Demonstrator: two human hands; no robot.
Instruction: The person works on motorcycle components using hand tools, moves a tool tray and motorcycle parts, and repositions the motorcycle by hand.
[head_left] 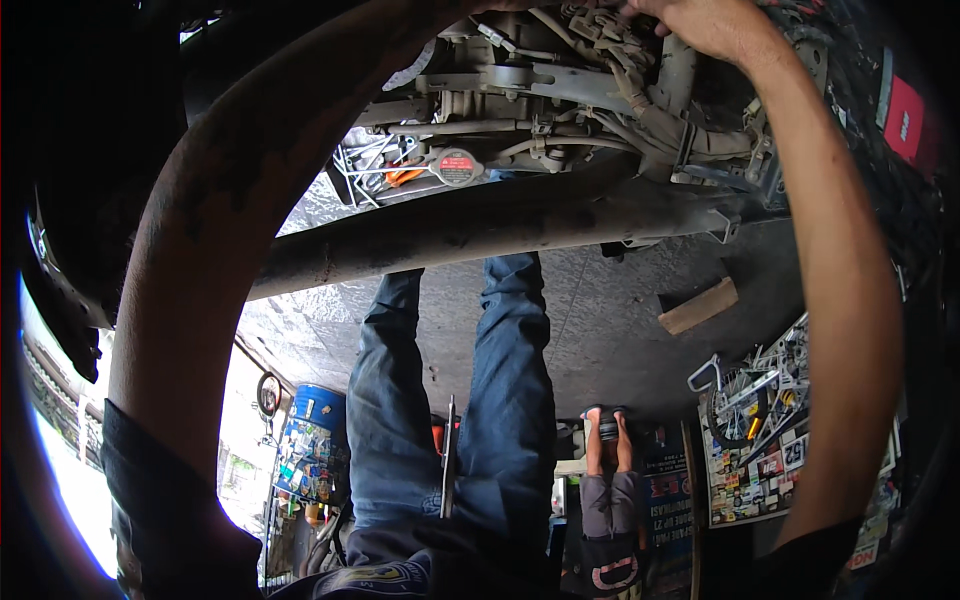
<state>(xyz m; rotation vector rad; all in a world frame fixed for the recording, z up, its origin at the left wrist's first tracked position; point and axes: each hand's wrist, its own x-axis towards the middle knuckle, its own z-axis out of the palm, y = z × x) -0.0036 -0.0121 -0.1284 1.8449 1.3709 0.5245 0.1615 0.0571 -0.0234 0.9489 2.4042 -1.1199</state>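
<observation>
Grey workshop floor (620, 330) below; left hand (495, 4) and right hand (712, 26) at dusty vehicle parts (580, 85), grips cropped, can't tell; tight spacing could scrape knuckles.

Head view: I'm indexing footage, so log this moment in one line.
left hand: mostly cropped at top edge; right hand: at grimy engine-bay parts, grip unclear; radiator cap: red-labelled, in view; wooden block: on floor

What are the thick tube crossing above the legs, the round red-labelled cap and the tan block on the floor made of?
Thick tube: probably steel; dull, dark, scuffed surface.
Round cap: likely metal, judging by its smooth, pale rim.
Tan block: perhaps wood, being matte and straight-edged; cardboard isn't ruled out.
</observation>
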